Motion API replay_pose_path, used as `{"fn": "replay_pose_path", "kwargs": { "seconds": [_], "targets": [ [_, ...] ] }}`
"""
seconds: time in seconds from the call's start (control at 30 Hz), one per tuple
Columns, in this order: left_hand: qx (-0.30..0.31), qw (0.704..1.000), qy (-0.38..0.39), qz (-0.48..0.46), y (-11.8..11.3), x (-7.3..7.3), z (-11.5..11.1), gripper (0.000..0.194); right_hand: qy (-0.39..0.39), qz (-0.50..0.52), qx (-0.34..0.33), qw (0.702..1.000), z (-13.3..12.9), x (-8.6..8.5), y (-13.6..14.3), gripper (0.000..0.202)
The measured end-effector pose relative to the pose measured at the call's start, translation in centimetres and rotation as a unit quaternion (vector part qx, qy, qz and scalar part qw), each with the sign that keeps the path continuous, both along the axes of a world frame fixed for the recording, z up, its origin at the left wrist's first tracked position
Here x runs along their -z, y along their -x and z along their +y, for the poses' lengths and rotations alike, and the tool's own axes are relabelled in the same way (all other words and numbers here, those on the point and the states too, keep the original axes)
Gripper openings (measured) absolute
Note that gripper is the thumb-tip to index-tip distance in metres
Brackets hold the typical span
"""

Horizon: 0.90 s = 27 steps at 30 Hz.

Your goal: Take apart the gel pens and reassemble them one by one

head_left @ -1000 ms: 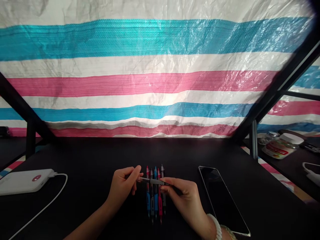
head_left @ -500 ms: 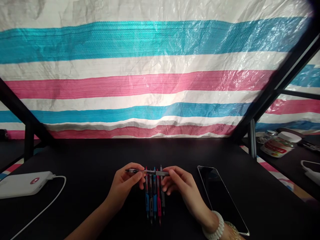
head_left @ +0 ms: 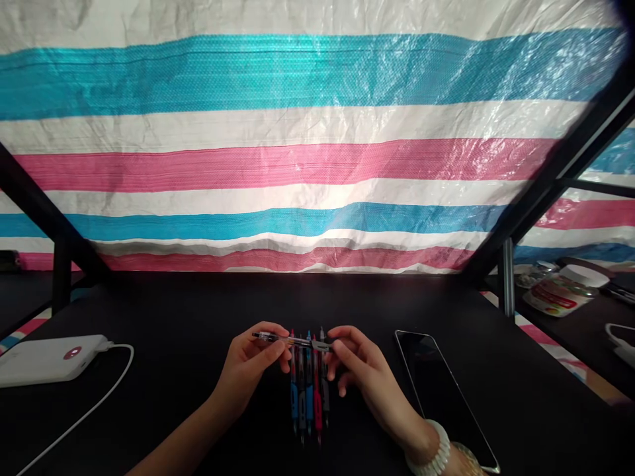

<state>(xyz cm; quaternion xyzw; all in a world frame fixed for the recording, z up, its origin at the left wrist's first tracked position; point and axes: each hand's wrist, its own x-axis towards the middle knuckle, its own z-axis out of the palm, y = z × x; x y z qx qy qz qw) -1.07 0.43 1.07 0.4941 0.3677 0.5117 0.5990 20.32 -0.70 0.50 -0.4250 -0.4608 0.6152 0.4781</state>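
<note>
Between my two hands a clear-barrelled pen (head_left: 296, 341) with a grey grip lies nearly level. My left hand (head_left: 252, 360) pinches its clip end, at the left. The thumb and fingertips of my right hand (head_left: 361, 363) close on the grey grip end. Under the held pen, several pens lie side by side on the black table, pointing away from me: a blue one (head_left: 294, 400), a grey one (head_left: 302, 408), another blue one (head_left: 310, 403), a pink one (head_left: 318, 410) and a dark grey one (head_left: 325, 396). The held pen and my fingertips hide parts of them.
A smartphone (head_left: 444, 390) with a dark screen lies right of my right hand. On the left is a white power bank (head_left: 49, 360) with a white cable (head_left: 112, 390). Black frame bars (head_left: 540, 175) and a striped sheet (head_left: 297, 165) stand behind. A jar (head_left: 560, 294) sits far right.
The held pen has tilted slightly, its grip end now a little lower. My right hand's lower fingers have spread apart. The view has shifted slightly.
</note>
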Motion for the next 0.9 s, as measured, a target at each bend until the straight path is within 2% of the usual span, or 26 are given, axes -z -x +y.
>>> {"fn": "replay_pose_path", "kwargs": {
  "seconds": [0.13, 0.23, 0.33, 0.43, 0.53, 0.7, 0.8, 0.9],
  "targets": [
    [0.006, 1.0, -0.002, -0.02, 0.02, 0.04, -0.02, 0.018, 0.025, -0.027, -0.049, 0.998, 0.02, 0.23, -0.06, 0.053],
    [0.001, 0.999, -0.002, -0.038, 0.11, 0.0, -0.02, 0.017, 0.005, -0.035, -0.035, 0.999, 0.02, -0.15, -0.07, 0.044],
    [0.004, 0.998, 0.011, -0.056, 0.11, 0.0, 0.04, 0.016, 0.019, 0.007, -0.024, 1.0, -0.07, -0.46, -0.15, 0.036],
    [0.012, 0.998, 0.019, -0.064, -0.02, 0.06, 0.1, 0.016, 0.049, 0.031, -0.056, 0.997, -0.1, -0.09, -0.2, 0.039],
    [0.012, 0.997, 0.019, -0.073, -0.09, 0.15, 0.11, 0.016, 0.054, 0.013, -0.074, 0.996, -0.08, 0.25, -0.17, 0.049],
    [0.014, 0.996, 0.025, -0.082, 0.11, 0.08, 0.0, 0.013, 0.048, 0.034, -0.054, 0.997, -0.13, -0.29, -0.2, 0.032],
    [0.012, 0.995, 0.041, -0.091, 0.09, -0.11, -0.03, 0.013, 0.067, 0.063, -0.076, 0.993, -0.12, -0.1, -0.24, 0.035],
    [0.007, 0.994, 0.048, -0.098, -0.07, -0.26, 0.01, 0.014, 0.077, 0.042, -0.092, 0.992, -0.09, 0.35, -0.19, 0.048]
  ]
}}
